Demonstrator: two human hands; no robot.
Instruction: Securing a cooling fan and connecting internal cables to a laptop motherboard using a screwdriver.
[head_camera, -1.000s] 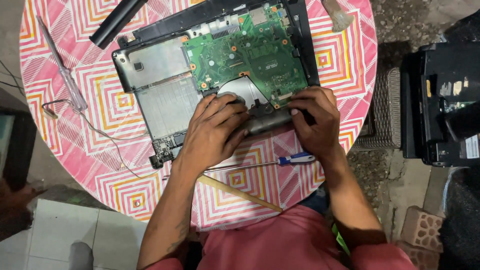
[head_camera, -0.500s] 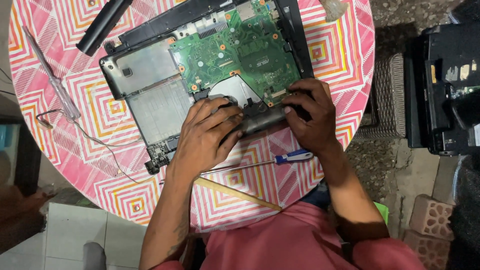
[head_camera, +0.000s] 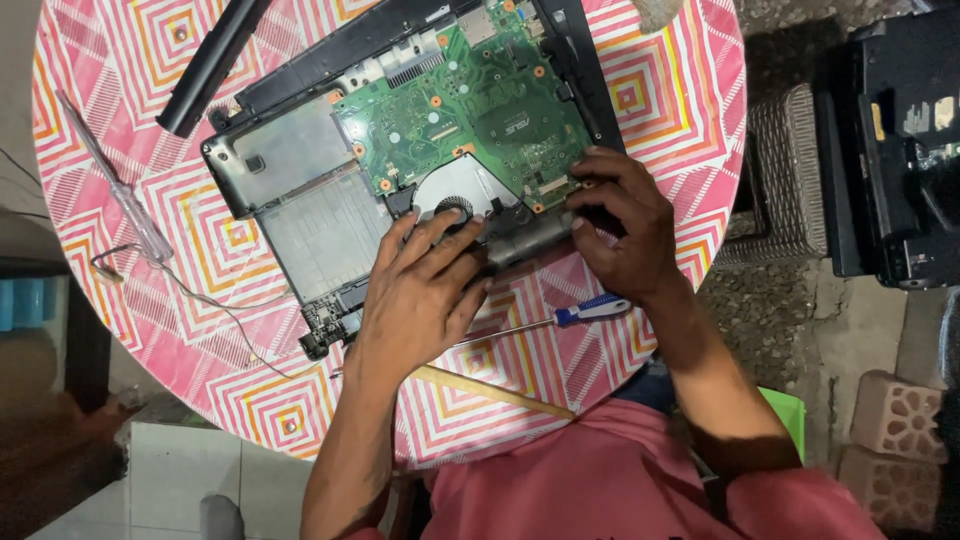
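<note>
Hands first: your left hand (head_camera: 425, 290) lies flat, fingers spread, over the fan (head_camera: 460, 200) and the dark bar (head_camera: 525, 238). Your right hand (head_camera: 625, 225), curled, pinches that bar's right end; it runs left-right along the laptop's (head_camera: 300, 190) near edge.

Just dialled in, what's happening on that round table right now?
A person has an opened laptop base on a round table with a pink patterned cloth. Its green circuit board and fan are exposed. The left hand rests across the fan's near edge; the right hand grips the board's near right corner. A blue-handled screwdriver lies unused between the forearms.
</note>
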